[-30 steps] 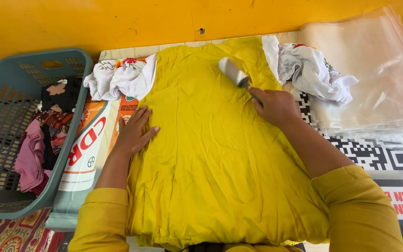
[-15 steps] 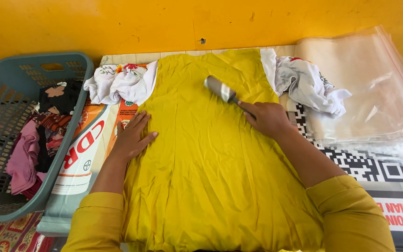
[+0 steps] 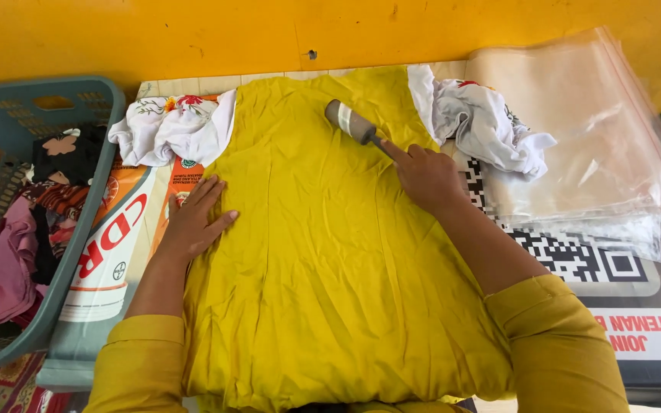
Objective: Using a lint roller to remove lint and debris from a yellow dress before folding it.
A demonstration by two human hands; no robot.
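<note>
A mustard-yellow garment [image 3: 323, 252] lies spread flat on the table in front of me. My right hand [image 3: 424, 176] grips the handle of a lint roller [image 3: 350, 122], whose grey-white roll rests on the upper part of the garment. My left hand [image 3: 193, 222] lies flat, fingers apart, on the garment's left edge, pinning it down. Both my sleeves are mustard yellow.
A teal plastic laundry basket [image 3: 78, 222] with dark and pink clothes stands at the left. White floral cloths lie at the upper left [image 3: 170, 130] and upper right [image 3: 483, 122]. Clear plastic bags [image 3: 590, 130] are stacked at the right. Printed banner sheets [image 3: 109, 245] cover the table.
The lint roller has moved leftward and slightly up across the garment's top. My left hand has stayed pressed on the garment. The camera view shifted a little.
</note>
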